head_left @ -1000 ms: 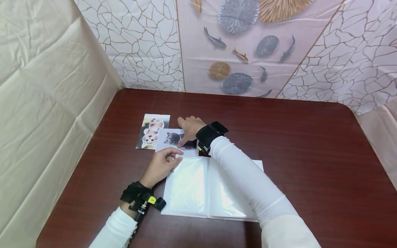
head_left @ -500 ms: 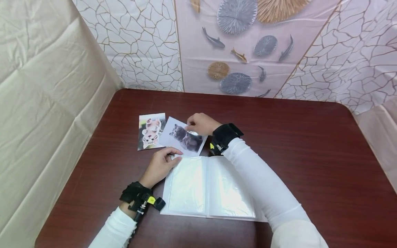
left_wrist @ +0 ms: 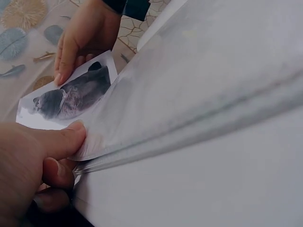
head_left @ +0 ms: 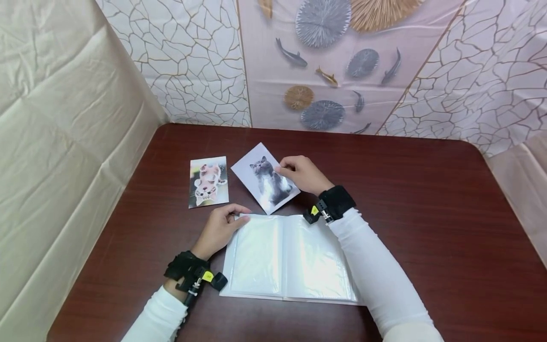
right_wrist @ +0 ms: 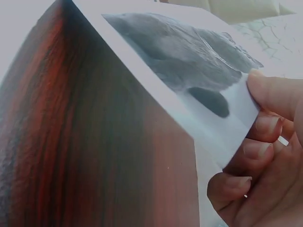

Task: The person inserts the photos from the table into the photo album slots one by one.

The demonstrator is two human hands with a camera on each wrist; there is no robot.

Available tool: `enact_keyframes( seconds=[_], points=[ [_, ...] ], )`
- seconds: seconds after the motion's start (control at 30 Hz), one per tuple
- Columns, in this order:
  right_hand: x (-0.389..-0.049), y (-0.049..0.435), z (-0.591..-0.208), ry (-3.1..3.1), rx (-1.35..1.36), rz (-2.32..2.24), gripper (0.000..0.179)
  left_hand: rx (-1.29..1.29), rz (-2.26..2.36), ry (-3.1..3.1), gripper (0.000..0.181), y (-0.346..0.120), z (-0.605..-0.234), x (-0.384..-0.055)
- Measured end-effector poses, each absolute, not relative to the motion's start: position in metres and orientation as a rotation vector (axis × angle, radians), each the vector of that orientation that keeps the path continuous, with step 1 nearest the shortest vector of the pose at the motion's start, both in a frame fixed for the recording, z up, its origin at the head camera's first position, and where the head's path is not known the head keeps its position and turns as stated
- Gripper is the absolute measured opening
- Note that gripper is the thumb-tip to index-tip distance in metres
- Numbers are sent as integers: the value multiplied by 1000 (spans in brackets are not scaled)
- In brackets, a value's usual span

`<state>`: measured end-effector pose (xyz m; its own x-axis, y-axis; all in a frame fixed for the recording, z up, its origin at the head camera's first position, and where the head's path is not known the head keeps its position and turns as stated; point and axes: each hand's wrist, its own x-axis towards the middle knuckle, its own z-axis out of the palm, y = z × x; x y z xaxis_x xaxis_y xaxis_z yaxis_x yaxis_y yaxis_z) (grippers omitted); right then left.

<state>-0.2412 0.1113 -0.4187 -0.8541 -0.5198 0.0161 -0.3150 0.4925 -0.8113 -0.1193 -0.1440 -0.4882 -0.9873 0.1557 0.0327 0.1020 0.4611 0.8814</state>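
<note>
My right hand [head_left: 305,174] pinches a photo of a grey cat [head_left: 266,180] by its right edge, thumb on the printed side and the other fingers curled behind. The photo is tilted, with its lowest corner at the top edge of an open photo album [head_left: 259,256]. Clear sleeve pages show on both sides of the album's fold. At its upper left corner my left hand [head_left: 219,232] pinches a sleeve between thumb and fingers. In the left wrist view the clear sleeve [left_wrist: 156,94] stands lifted, its edge by the thumb, and the cat photo [left_wrist: 71,99] is behind it.
A second photo, of a pale kitten [head_left: 208,183], lies on the brown table [head_left: 427,213] left of the cat photo. A patterned cloth [head_left: 205,66] hangs behind the table, and a cream cloth [head_left: 72,156] hangs at the left.
My right hand has picked up the cat photo, drawn it to the right off the kitten photo and turned it clockwise. My left hand has stayed at the album's corner.
</note>
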Motion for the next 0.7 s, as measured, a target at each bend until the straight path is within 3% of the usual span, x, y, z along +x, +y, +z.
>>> enact_keyframes(
  seconds=[0.7],
  points=[
    [-209,145,-431,2341,-389,-1698,22,285,1530,2623,3,-143,-487,-123]
  ],
)
